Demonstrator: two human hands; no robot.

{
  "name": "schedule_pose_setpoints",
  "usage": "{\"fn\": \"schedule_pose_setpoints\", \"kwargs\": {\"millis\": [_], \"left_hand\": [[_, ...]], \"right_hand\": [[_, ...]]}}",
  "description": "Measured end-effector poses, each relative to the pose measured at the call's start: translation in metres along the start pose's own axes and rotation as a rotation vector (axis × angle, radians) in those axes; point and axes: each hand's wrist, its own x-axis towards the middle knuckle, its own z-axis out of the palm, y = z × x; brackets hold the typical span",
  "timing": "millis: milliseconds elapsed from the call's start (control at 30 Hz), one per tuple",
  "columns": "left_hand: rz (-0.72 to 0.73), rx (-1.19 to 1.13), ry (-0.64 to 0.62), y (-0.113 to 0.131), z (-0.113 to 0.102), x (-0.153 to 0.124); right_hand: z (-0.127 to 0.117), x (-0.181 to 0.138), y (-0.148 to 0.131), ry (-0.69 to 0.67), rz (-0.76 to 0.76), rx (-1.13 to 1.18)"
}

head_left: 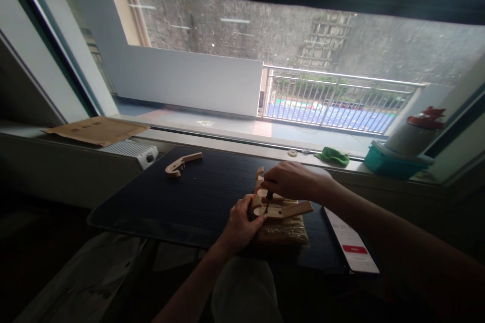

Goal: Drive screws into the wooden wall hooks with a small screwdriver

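Gripping screwdriver (269,196) from above, right fingers (270,175) curled

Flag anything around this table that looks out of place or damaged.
Nothing looks spilled or clearly damaged. Mildly untidy: the green cloth sits bunched on the windowsill, not folded, and the brown envelope lies askew, overlapping a white slatted unit.

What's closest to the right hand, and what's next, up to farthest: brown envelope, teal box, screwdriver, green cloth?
From the right hand, in the head view:
1. Screwdriver, in its grip
2. Green cloth, on the windowsill
3. Teal box, further right
4. Brown envelope, far left
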Motion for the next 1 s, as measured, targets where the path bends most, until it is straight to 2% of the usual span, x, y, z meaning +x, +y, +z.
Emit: {"fn": "schedule_pose_setpoints", "kwargs": {"millis": [267,400,533,800,1000], "left_hand": [[0.008,0.030,-0.017,-0.001,0.001,0.000],[0.015,0.030,-0.021,-0.001,0.001,0.000],[0.020,0.039,-0.022,0.000,0.000,0.000],[0.018,0.020,-0.008,0.000,0.000,0.000],[0.017,0.012,-0.014,-0.001,-0.001,0.000]], "right_hand": [[-0.005,-0.005,-0.006,0.002,-0.160,-0.086],[0.004,-0.003,-0.005,0.055,-0.047,-0.057],[0.006,-0.002,-0.003,0.047,0.038,-0.053],[0.000,-0.007,0.002,0.110,-0.167,0.053],[0.017,-0.002,-0.001,0.182,0.048,0.003]]}}
